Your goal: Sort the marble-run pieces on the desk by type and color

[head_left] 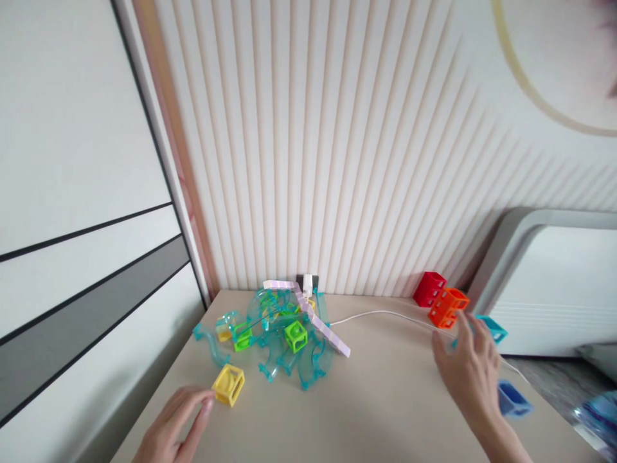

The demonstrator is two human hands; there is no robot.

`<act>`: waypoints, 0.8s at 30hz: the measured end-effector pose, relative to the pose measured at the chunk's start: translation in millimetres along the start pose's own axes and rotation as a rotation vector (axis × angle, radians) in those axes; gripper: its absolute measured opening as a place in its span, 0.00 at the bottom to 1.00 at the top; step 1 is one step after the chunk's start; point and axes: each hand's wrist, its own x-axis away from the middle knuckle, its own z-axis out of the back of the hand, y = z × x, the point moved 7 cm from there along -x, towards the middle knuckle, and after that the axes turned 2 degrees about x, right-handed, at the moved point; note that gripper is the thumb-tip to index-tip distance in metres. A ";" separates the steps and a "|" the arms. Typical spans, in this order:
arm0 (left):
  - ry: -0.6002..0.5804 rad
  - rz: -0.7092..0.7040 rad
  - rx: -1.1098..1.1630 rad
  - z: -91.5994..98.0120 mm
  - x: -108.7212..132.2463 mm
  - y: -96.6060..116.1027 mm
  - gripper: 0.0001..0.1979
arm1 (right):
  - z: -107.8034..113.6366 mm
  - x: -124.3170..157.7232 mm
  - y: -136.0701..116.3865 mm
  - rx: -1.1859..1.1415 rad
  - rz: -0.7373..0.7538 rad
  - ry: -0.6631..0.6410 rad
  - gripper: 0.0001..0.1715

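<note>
My left hand (174,424) is low at the left, thumb and forefinger tips close together at the near-left corner of a yellow open-sided cube block (229,384). They appear to pinch that corner. On the right, my right hand (470,370) hangs over the table, slightly blurred, thumb apart from the curved fingers, nothing visible in it. Partly hidden behind its fingers is a teal cube block (494,329). Just beyond stand an orange block (448,308) and a red block (429,289), side by side. A blue open cube block (513,399) lies beside my right wrist.
Clear teal track pieces (274,350) are heaped at the back left with green blocks (295,336) and a lilac jointed strip (330,334). From a plug (308,285), a white cable (380,313) runs across the table. A ribbed wall (308,161) stands behind, a white cabinet (87,257) left.
</note>
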 end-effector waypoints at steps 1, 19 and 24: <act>-0.011 -0.031 -0.015 -2.2 -12.5 6.4 0.08 | -2.2 10.4 -36.8 -0.080 0.141 -0.020 0.33; 0.019 0.020 -0.448 -67.7 -109.4 -1.6 0.11 | -66.5 135.0 -264.1 -0.547 0.658 -0.405 0.32; 0.026 0.099 -0.486 -52.0 -98.0 -23.2 0.09 | -68.8 136.1 -255.7 -0.609 0.603 -0.418 0.32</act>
